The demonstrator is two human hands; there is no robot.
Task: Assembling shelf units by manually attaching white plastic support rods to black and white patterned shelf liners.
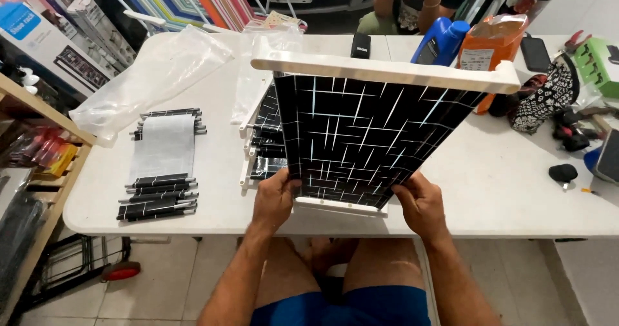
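The person sits at the white table (490, 190) with a black panel (361, 139) held up in front of them; the left hand (276, 200) grips its near left corner, fingers curled closed round the edge, and the right hand (420, 202) does the same at the near right corner, thumb on top, fingers tucked under. The panel tilts up and away, its near end low over the table's front edge, its far end raised and capped by a white bar (387, 71); a second, shorter white bar (340, 206) closes the near end between the two hands.

To my eye the thing wants an even hold at both corners, so the fabric stays taut and the top bar level (it looks top-heavy, with that longer bar out at the far end); pinching the rigid rail rather than the cloth would probably keep it from sagging or twisting.

The surface is glossy black, crossed by thin pale lines in an irregular broken pattern; the bars look like smooth moulded plastic, rounded at the ends. Beneath it lies a stack of similar panels (264, 139), white ends showing; to the left a grey strip flanked by black rods (161, 165), matte and flat; beyond that, crumpled clear plastic bags (155, 74). At the far side stand a blue bottle (440, 41) and an orange container (491, 49); another person sits behind them.
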